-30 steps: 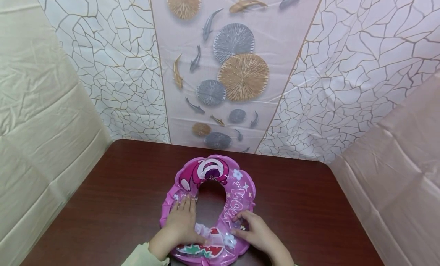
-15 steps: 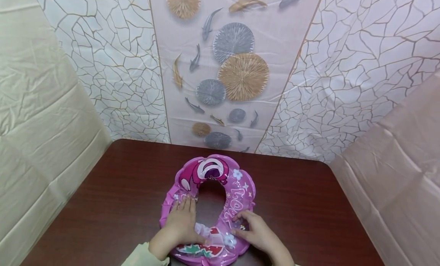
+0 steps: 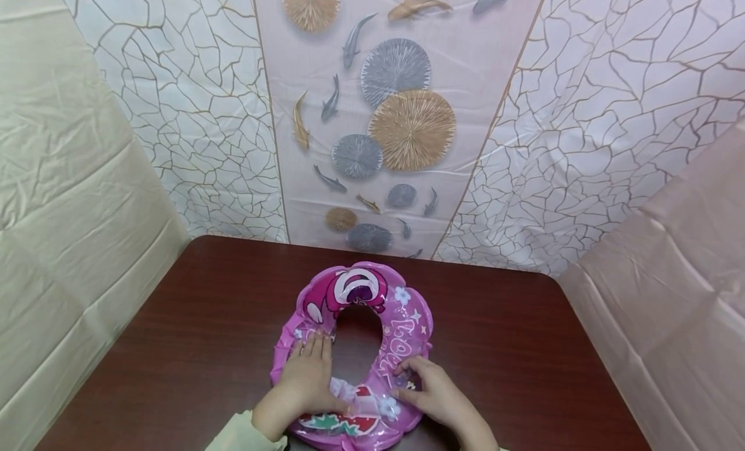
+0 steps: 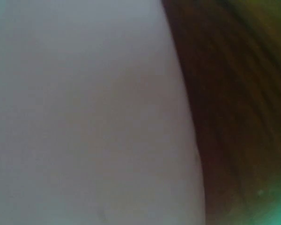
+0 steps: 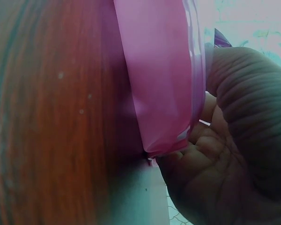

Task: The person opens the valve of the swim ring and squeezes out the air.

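1. A pink plastic ring (image 3: pixel 401 347) is laid flat on the dark wood tabletop (image 3: pixel 500 334), at the lower middle of the head view; the tabletop is seen through its oval opening; a cartoon figure is printed at the far end, strawberries at the near end, with flowers and lettering between; whether anything but air is contained in the ring cannot be told.
2. The left hand (image 3: pixel 305 380) is laid over the ring's left side, fingers straight, thumb spread wide toward the strawberries.
3. The right hand (image 3: pixel 433 393) is set on the ring's right side, fingers bent, thumb and forefinger narrowly parted; whether plastic is pinched there cannot be told; the small details in the gap cannot be made out.
4. Print is covered by both hands; the pale left sleeve (image 3: pixel 241 435) is cut off by the lower border.
5. The left wrist view is mostly filled by a blurred pale surface (image 4: pixel 93 112); in the right wrist view, some fingers are partly hidden by the ring's side.
6. Patterned cloth (image 3: pixel 221 134) is hung behind.
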A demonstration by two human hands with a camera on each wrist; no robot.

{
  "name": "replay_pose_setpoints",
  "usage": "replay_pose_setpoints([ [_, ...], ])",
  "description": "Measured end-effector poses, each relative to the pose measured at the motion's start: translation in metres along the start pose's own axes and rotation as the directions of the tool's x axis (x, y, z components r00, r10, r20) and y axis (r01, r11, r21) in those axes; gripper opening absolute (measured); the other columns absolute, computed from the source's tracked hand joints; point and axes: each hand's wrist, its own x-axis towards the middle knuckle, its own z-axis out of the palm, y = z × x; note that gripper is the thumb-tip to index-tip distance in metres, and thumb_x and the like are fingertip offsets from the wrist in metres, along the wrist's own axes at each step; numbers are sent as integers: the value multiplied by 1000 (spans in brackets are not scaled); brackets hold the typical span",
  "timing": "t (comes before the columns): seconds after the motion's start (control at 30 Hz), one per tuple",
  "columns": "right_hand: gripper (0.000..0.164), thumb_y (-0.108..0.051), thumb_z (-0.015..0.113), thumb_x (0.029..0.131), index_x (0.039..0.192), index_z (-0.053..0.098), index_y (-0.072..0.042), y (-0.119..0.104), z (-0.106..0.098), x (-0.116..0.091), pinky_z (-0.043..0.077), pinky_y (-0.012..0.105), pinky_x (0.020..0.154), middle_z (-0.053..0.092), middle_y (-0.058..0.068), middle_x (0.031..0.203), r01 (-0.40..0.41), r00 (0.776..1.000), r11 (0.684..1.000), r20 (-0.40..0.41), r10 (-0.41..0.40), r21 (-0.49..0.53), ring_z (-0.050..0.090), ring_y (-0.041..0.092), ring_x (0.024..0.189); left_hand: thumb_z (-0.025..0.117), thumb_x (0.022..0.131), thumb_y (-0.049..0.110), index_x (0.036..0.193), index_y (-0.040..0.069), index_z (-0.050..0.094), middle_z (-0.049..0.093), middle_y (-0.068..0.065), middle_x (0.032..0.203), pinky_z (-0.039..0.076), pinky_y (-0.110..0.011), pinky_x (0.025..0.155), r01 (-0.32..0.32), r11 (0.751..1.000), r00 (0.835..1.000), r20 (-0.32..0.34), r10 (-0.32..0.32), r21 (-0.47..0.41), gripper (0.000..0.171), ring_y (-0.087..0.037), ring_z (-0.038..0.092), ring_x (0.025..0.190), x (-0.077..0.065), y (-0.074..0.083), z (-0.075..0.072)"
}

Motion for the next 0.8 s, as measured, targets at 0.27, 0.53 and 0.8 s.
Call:
replay_pose_setpoints([
  [0.27,25,-20,83,82,99,67,-12,1,1,0,53,30,79,64,-5,96,0,1000,1000,-1,0,-15,61,13,87,78,59,76,150,-11,34,32,-31,156,23,-58,118,2,1000,1000,2,-2,4,134,-44,30,145,0,0,0],
  [0.53,24,-20,84,82,98,67,-13,1,1,0,53,29,79,64,-6,96,0,1000,1000,-1,0,-13,61,13,87,78,59,76,150,-11,34,32,-32,155,23,-58,118,1,1000,1000,2,-1,2,134,-45,30,145,0,0,-1],
  [0.8,25,-21,84,82,99,67,-13,2,1,1,52,29,78,64,-6,96,-21,1000,1000,1,21,-7,61,14,87,79,59,75,149,-12,34,33,-32,155,24,-58,117,-3,1000,1000,-8,3,14,133,-45,32,144,2,-1,1],
])
